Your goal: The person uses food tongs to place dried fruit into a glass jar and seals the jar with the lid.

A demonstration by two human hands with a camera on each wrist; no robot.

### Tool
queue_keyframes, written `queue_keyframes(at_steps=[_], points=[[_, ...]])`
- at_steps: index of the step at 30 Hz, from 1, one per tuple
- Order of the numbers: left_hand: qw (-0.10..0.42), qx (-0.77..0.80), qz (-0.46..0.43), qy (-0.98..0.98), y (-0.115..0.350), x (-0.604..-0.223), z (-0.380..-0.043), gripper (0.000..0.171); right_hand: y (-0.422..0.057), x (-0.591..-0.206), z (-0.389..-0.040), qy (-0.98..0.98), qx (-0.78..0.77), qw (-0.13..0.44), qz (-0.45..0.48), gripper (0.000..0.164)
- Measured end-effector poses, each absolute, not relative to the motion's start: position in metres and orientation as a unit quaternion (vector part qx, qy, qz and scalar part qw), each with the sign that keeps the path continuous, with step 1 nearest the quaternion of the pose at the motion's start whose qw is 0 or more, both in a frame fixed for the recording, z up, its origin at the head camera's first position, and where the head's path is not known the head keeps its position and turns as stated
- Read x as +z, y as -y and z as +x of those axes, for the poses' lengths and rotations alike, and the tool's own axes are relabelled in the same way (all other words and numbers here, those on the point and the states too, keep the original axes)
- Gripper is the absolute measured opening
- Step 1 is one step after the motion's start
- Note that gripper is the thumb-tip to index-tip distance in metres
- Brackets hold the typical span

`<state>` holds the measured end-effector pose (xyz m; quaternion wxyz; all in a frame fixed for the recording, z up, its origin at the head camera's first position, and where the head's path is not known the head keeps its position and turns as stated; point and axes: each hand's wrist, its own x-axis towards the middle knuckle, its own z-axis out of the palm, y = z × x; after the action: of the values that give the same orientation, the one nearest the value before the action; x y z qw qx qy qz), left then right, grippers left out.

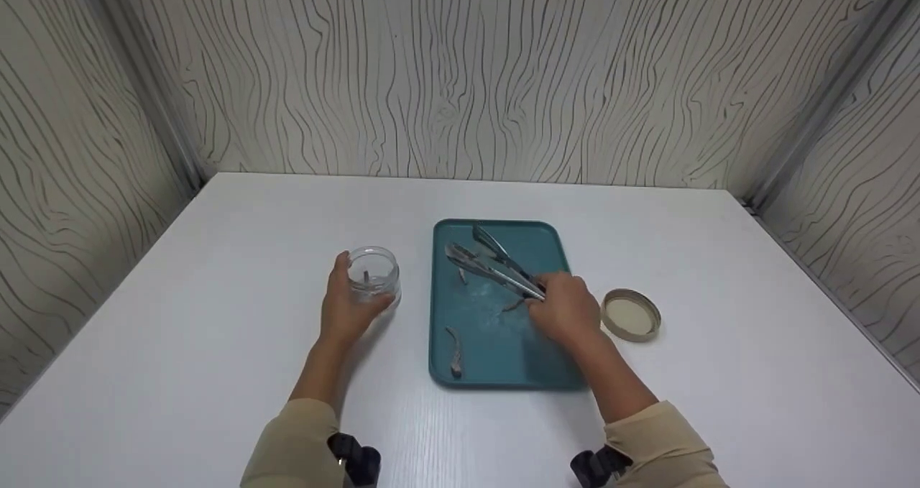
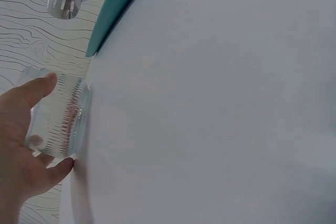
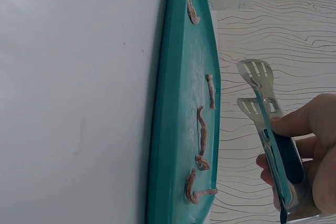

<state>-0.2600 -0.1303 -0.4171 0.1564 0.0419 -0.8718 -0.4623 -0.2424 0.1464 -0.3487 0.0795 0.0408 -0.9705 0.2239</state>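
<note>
On the left, my left hand (image 1: 348,314) grips a clear ribbed jar (image 1: 386,266), its mouth uncovered. A small dark piece shows inside the jar, and reddish-brown bits show through its wall (image 2: 65,114) in the left wrist view. My right hand (image 1: 568,308) holds metal tongs (image 1: 514,281) over a teal tray (image 1: 481,362). Slotted tips of the tongs (image 3: 255,72) stand apart with nothing between them. Several thin, brownish dried strips lie on the tray, one curved strip (image 1: 455,351) near its front left corner and another strip (image 3: 203,132) mid-tray in the right wrist view.
A round gold-rimmed lid (image 1: 630,315) lies on the white table (image 1: 180,315), just right of the tray and close to my right wrist. Wood-grain patterned panels (image 1: 445,78) stand behind the table and at both sides.
</note>
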Motion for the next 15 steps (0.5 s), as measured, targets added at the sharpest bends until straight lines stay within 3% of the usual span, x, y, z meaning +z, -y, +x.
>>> queue_keyframes(at_steps=[9, 15], points=[[0.16, -0.457, 0.036, 0.874, 0.13, -0.417, -0.26, 0.089, -0.139, -0.357, -0.24, 0.973, 0.211, 0.083, 0.042, 0.002], [0.162, -0.459, 0.033, 0.873, 0.131, -0.417, -0.26, 0.089, -0.136, -0.361, -0.24, 0.975, 0.201, 0.085, 0.045, 0.004]])
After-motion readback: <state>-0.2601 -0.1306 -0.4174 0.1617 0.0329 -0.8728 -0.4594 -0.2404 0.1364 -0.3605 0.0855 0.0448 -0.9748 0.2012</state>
